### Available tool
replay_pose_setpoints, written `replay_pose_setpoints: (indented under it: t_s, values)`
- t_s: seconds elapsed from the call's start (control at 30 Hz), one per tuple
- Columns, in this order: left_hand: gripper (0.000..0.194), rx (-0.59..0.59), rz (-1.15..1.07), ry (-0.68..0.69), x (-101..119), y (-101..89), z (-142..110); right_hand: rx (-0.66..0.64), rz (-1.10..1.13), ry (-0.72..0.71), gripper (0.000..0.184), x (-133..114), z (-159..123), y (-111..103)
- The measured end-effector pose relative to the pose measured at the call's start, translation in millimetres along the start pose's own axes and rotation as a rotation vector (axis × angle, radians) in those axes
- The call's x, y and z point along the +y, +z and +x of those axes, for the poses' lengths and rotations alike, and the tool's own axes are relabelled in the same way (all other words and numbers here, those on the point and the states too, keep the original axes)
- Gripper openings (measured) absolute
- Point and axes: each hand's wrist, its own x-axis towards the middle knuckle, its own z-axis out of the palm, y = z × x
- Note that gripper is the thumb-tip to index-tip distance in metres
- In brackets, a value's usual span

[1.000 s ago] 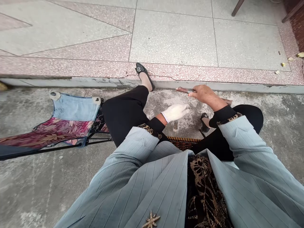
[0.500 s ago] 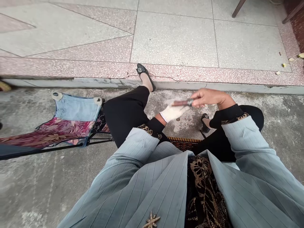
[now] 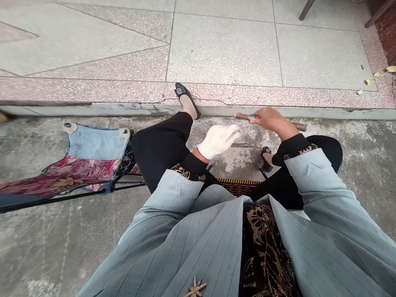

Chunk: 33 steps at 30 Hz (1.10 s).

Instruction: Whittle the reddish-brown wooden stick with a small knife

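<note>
My left hand point(image 3: 218, 139) wears a white glove and is closed round a thin dark metal rod point(image 3: 243, 145) that sticks out to the right, just above the concrete ground between my knees. My bare right hand point(image 3: 269, 119) is closed on a brown wooden stick point(image 3: 299, 126) with a metal ring near its far end. It holds the stick level beside the step edge, a little beyond and to the right of the gloved hand. The two hands are apart.
A folding stool with a denim and floral cloth seat point(image 3: 93, 156) stands at my left. A raised terrazzo step point(image 3: 93, 108) runs across ahead, with my left shoe point(image 3: 185, 94) on it. I sit on a woven seat point(image 3: 238, 185). Chair legs point(image 3: 306, 10) show at top right.
My right hand swung the stick down toward the gloved hand, then drew it back up to the step edge. My left hand lifted and closed, with the thin rod now in it.
</note>
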Motion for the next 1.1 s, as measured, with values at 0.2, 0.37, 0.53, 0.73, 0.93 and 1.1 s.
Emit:
replay_pose_setpoints:
  t_s: [0.2,0.37,0.53,0.73,0.93,1.1]
  values:
    - [0.045,0.066,-0.016,-0.202,-12.9,-3.2,-1.2,-0.972,0.154,-0.399,0.043,-21.1,-18.8,9.7]
    - [0.042,-0.036,-0.005,-0.285,-4.6,6.1,6.8,-0.425,0.618,-0.553,0.046,-10.7,-31.1,-14.0]
    - [0.042,-0.227,0.032,-0.019,12.5,26.1,7.8,0.06,0.452,-0.18,0.046,-2.5,-14.9,-11.6]
    - [0.041,-0.21,0.106,0.09,10.7,23.8,3.5,-0.166,-0.211,-0.02,0.036,-14.2,-0.8,12.9]
    - [0.041,-0.169,0.027,-0.098,-5.8,9.3,8.1,-0.853,0.312,-0.468,0.036,-12.9,-15.6,3.9]
    - [0.041,-0.214,-0.086,-0.121,2.2,19.2,12.2,-0.376,0.694,-0.479,0.038,-6.9,-21.1,-9.6]
